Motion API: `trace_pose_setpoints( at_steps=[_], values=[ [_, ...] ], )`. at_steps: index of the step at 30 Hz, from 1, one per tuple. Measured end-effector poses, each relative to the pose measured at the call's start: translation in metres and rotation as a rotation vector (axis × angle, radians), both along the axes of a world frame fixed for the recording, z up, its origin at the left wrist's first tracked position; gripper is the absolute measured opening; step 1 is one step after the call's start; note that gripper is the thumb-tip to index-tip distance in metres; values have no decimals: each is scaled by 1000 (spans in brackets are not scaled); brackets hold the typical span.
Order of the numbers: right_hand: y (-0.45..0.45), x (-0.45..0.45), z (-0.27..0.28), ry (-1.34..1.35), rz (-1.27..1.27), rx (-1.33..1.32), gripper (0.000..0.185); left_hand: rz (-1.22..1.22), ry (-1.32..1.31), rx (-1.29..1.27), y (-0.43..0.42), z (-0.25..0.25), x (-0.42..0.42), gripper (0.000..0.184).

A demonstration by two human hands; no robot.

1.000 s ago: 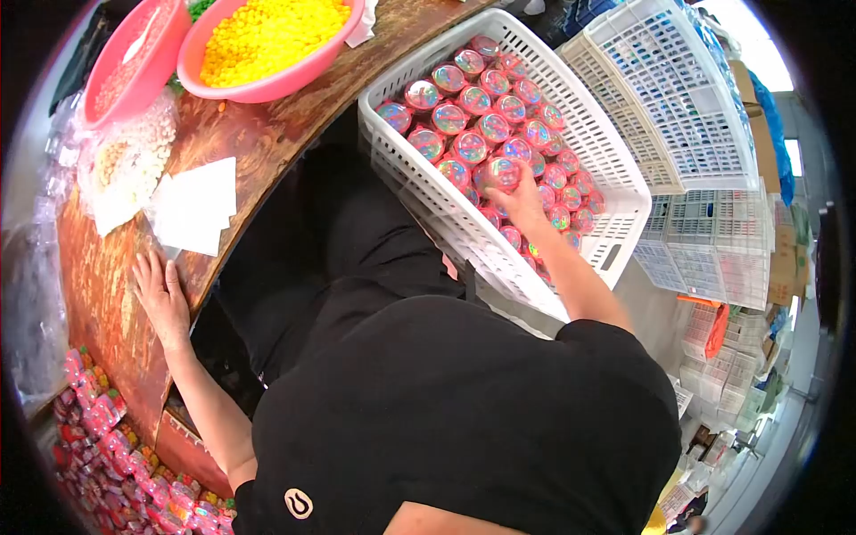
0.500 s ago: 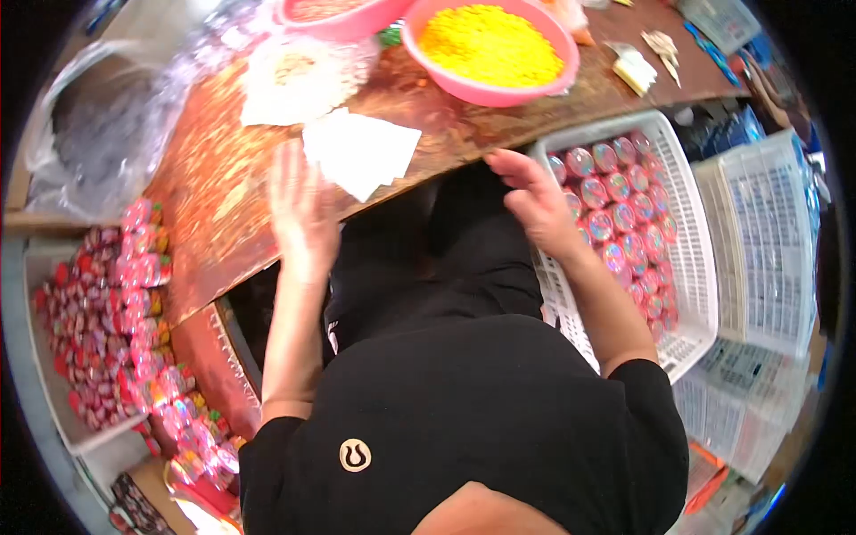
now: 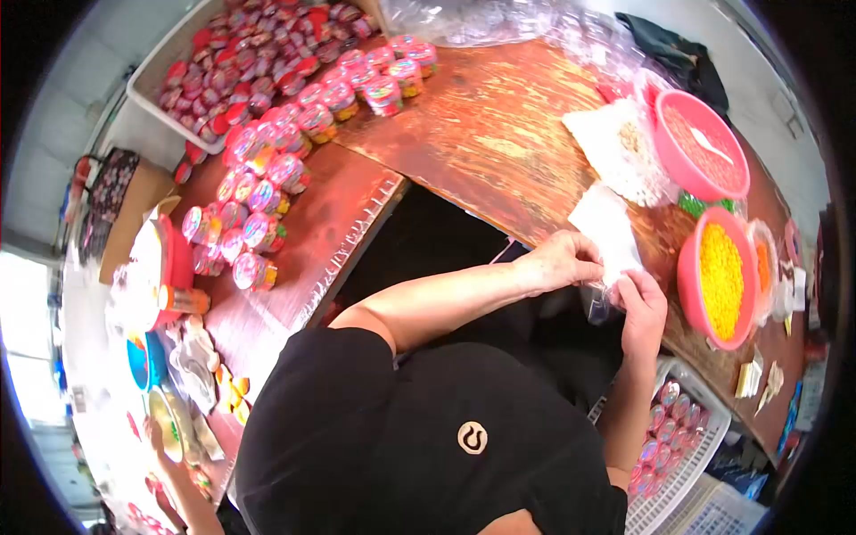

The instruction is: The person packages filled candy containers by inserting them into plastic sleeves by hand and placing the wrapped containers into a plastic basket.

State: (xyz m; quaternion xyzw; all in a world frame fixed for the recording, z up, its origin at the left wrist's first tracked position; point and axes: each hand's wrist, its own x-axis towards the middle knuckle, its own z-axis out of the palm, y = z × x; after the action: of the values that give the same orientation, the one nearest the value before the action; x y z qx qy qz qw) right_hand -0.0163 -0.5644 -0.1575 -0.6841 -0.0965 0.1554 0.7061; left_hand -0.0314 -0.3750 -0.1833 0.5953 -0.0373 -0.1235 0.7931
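Observation:
Both hands meet at the table's front edge, beside the white paper sheets (image 3: 608,223). My left hand (image 3: 563,262) has its fingers pinched together on the edge of a clear plastic piece (image 3: 596,305). On the other side of that piece, my right hand (image 3: 640,308) is closed on it too, thumb and fingertips together. The clear piece hangs just below the fingertips, over the dark gap in front of the table. Its exact shape is hard to make out. A clear bag of pale pieces (image 3: 631,147) lies beyond the sheets.
Pink bowls of yellow pieces (image 3: 720,281) and pink pieces (image 3: 700,147) stand at the right. Filled jars (image 3: 290,134) line the left table near a bin (image 3: 160,85). A white basket of jars (image 3: 682,499) is at lower right. Another person's arm (image 3: 183,486) shows at lower left.
The view has swung toward the left. My right hand has left the jar basket, and both hands have come together at the table edge, now holding a clear plastic piece.

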Motion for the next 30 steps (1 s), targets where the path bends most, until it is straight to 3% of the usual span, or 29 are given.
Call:
trace_pose_setpoints(
  at_steps=[1, 3, 5, 7, 8, 11, 13, 15, 18, 19, 21, 22, 23, 24, 25, 26, 27, 29, 30],
  values=[
    [4, -1, -3, -5, 16, 0, 9, 16, -5, 0, -1, -2, 1, 20],
    [7, -1, -16, 148, -231, 177, 10, 169, -53, -341, -5, -8, 5, 11],
    [2, 1, -27, 127, -144, 260, 11, 253, -16, -348, -8, 4, 2, 9],
    [2, 0, -30, 57, -114, 203, 11, -34, 181, -31, 0, 11, 0, 12],
    [1, 0, -26, 23, -78, 145, 10, -41, 119, 72, 2, 8, 0, 15],
    [22, -13, 3, 188, -264, 311, 7, 154, -121, 78, 0, -5, 0, 17],
    [9, -5, -25, 171, -186, 292, 6, 181, -138, 137, 1, -9, 1, 18],
    [5, -1, -35, 156, -108, 270, 6, 267, -193, 16, 0, -14, 0, 18],
    [5, 1, -34, 102, -154, 307, 6, 263, -110, 48, 11, 2, -4, 16],
    [4, 2, -30, 129, -197, 360, 7, 149, -235, 80, 22, -14, 8, 18],
    [-6, 7, -23, 182, -178, 486, 6, 211, -674, 799, 67, 18, 23, 32],
    [-15, 8, -22, 158, -141, 434, 6, 275, -715, 1200, 97, 34, 35, 46],
    [-24, 8, -20, 134, -104, 382, 6, 367, -725, 1479, 132, 38, 51, 45],
    [-31, 5, -18, 132, -104, 382, 6, 661, -987, 1590, 178, 23, 70, 36],
    [-38, 1, -15, 82, -119, 296, 6, 812, -723, 1753, 215, 23, 76, 38],
    [-44, -2, -14, 33, -136, 211, 6, 860, -285, 1981, 241, 28, 74, 42],
    [-51, -2, -17, 32, -140, 212, 6, 967, -213, 2083, 269, 21, 68, 43],
    [-63, -2, -24, -5, -49, 252, 6, 782, 187, 2064, 312, 7, 66, 46],
    [-62, -3, -19, 90, -49, 309, 4, 853, 171, 1958, 314, -6, 67, 49]
  ],
)
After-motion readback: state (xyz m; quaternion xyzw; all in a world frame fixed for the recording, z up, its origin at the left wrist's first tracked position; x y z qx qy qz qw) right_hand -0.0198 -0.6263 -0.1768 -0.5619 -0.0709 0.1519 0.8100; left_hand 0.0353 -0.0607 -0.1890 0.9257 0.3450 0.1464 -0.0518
